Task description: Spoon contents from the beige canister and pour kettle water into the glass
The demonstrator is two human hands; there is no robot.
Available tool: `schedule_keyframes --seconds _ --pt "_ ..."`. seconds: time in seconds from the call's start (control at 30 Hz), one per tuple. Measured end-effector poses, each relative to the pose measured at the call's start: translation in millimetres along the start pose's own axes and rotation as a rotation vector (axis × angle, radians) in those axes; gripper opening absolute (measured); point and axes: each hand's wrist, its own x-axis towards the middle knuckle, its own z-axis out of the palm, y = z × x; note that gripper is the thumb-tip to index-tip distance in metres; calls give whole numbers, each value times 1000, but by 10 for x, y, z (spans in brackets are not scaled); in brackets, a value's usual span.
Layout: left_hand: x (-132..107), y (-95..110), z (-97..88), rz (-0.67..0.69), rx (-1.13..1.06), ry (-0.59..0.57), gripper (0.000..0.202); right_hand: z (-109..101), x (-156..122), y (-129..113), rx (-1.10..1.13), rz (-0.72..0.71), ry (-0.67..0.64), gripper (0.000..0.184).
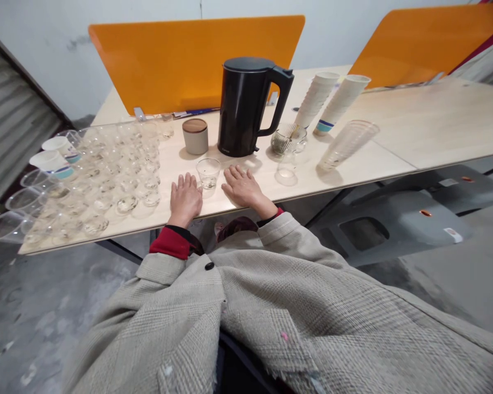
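Note:
My left hand (186, 200) lies flat on the table near its front edge, fingers out. To the right, my right hand (242, 187) also rests palm down, holding nothing. Between the two stands a clear plastic cup (208, 174) with a few dark bits at its bottom; my left fingertips come close to it, and whether they touch I cannot tell. Behind the hands are a black electric kettle (242, 109) and a grey canister (195, 139) with a wooden lid. A glass bowl (288, 139) with dried leaves sits right of the kettle, an upside-down clear cup (286, 173) in front of it.
Many clear cups (102, 186) crowd the table's left end, with two paper cups (53, 161) among them. Leaning stacks of paper cups (318, 98) and a stack of clear cups (347, 143) are at the right. Orange dividers (160, 65) line the back. Grey stools (394, 224) stand below.

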Motion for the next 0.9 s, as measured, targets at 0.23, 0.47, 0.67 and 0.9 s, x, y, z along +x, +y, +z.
schedule_keyframes --seconds 0.23,0.47,0.67,0.9 --pt "-10 -5 6 13 -2 7 68 -3 -11 -9 -2 3 -7 71" --pt "-15 -12 7 8 -23 17 66 22 6 9 -3 0 0 71" --pt "7 -22 32 13 -11 13 67 28 16 9 -8 1 0 71" --pt "0 -18 30 11 -3 10 68 13 10 14 -4 4 -4 71"
